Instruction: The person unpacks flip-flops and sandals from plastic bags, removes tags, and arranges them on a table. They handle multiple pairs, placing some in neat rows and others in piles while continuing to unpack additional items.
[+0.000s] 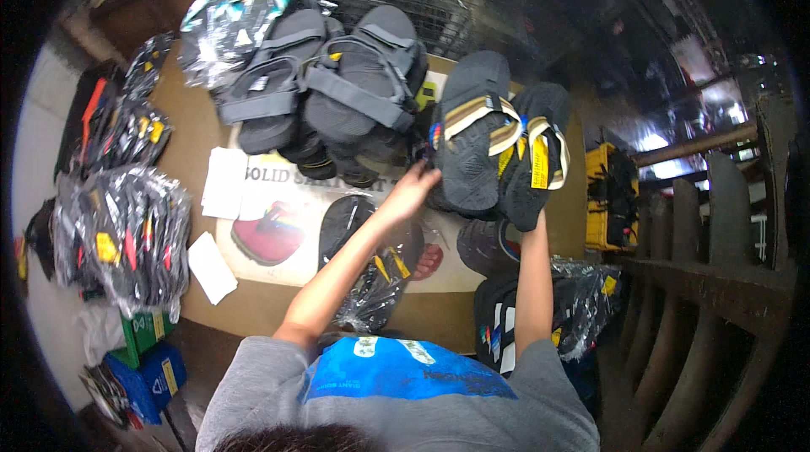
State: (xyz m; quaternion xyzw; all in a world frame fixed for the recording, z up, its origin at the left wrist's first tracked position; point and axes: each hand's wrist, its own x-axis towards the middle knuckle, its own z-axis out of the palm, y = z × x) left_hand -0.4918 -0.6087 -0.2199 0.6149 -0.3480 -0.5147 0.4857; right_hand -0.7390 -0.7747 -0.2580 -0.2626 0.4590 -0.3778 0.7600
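Observation:
A pair of black sandals (472,140) with cream, brown and black straps and yellow tags is at the right of the table, close to both my hands. My left hand (415,189) has its fingers closed at the near left edge of the left sandal. My right hand (538,226) reaches under the right sandal, whose sole hides its fingers. Left of the pair stand stacked black sandals with grey straps (359,89). Below my left hand, a black sandal in clear plastic (375,287) lies on the table, partly covered by my forearm.
Plastic-wrapped sandals lie in piles at the left (126,233), far left (240,18) and near right (591,300). White paper slips (213,268) rest on the printed table sheet (316,266). A yellow crate (599,199) and dark wooden rack (717,275) stand right; blue box (152,380) lower left.

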